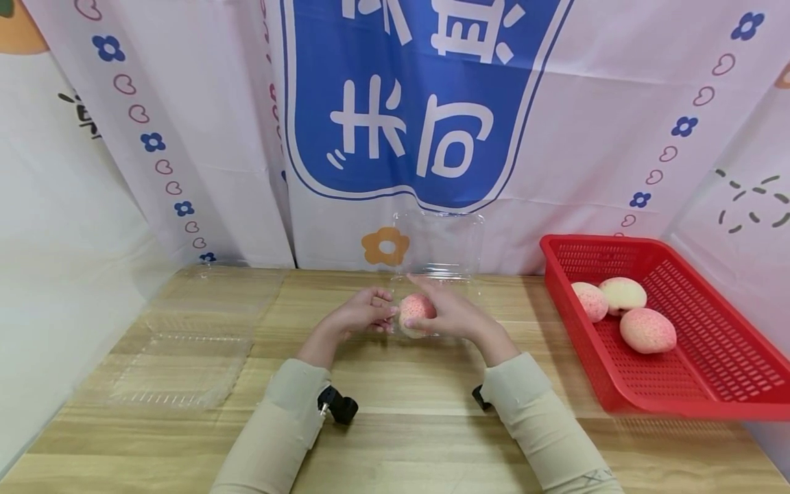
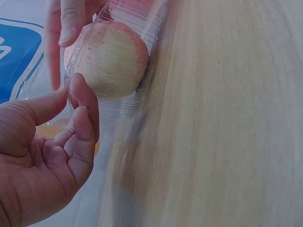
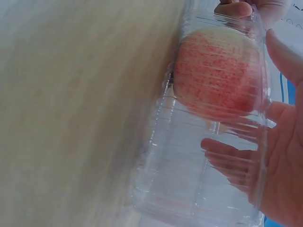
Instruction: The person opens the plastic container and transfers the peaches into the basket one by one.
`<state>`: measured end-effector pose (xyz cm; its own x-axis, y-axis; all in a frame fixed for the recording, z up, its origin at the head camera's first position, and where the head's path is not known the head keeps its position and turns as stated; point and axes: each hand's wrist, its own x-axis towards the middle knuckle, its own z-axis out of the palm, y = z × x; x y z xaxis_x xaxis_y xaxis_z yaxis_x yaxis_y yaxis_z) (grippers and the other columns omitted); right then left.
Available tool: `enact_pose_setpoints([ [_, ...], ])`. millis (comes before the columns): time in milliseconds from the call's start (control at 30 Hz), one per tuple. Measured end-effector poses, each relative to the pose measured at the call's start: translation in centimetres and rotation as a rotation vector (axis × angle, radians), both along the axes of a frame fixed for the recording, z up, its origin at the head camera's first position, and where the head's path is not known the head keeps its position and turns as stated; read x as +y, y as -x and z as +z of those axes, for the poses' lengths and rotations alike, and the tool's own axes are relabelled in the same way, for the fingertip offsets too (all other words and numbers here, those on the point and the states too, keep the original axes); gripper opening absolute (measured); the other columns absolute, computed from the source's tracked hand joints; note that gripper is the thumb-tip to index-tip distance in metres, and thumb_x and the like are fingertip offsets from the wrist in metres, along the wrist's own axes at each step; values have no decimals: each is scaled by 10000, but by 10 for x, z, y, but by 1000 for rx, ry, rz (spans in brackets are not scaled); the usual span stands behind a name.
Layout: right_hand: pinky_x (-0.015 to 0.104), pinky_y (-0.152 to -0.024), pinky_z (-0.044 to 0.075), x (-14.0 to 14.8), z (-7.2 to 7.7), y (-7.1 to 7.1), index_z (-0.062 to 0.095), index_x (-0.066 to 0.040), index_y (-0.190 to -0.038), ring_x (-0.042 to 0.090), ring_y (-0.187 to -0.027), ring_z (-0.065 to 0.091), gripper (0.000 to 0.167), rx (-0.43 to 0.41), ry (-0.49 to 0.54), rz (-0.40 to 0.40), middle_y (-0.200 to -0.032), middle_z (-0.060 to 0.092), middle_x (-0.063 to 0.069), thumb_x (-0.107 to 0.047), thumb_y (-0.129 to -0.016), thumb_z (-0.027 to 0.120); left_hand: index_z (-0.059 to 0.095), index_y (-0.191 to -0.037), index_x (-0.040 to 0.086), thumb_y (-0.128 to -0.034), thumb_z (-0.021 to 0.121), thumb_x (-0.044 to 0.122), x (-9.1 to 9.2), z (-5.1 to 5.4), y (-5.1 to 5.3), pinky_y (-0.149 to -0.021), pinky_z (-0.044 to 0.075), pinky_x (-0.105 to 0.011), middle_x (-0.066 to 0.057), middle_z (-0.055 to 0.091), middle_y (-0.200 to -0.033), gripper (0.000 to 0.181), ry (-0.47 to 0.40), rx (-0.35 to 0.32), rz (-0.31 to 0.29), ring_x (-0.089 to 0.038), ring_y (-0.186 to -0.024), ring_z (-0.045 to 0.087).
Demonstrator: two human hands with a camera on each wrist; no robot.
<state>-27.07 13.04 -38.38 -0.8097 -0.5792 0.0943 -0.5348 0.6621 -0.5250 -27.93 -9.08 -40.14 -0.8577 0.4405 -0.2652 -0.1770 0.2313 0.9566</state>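
Observation:
A pink-speckled peach [image 1: 415, 314] sits at the left end of a clear plastic clamshell box [image 3: 170, 175], whose lid [image 1: 439, 240] stands raised behind it. My left hand [image 1: 361, 312] pinches the box's rim between thumb and fingers, beside the peach, as the left wrist view shows. Over the box, my right hand [image 1: 453, 312] has its thumb close to the peach and its fingers spread. In the right wrist view those fingers [image 3: 227, 153] appear through the box's clear wall, apart from the peach. Whether the thumb touches the fruit I cannot tell.
On the right, a red plastic basket [image 1: 636, 405] holds three more peaches [image 1: 648, 331]. Another clear clamshell box [image 1: 179, 363] lies open on the left of the wooden table [image 1: 395, 439]. A printed cloth [image 1: 234, 123] hangs at the table's back edge.

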Motion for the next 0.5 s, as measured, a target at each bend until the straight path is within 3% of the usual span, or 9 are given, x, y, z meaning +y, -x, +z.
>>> enact_pose_setpoints([
  [167,487,-1159,365,-1,-3,1,304,-108,-1559,315,-1419,412,851,-54,17,12,-1583,370,131,-374,-881,744,406,-1192,3,-1008,541,50,0,-1,0,-567,490,-186,5,620,-727,233,0,-1,5,-79,-605,616],
  [500,510,-1087,435,-1,-3,1,363,-101,-1529,337,-1331,485,755,-161,34,-4,-1511,442,179,-308,-903,730,412,-1193,-12,-1012,540,58,0,-2,0,-562,483,-179,13,613,-720,233,-1,7,-1,-70,-598,616],
])
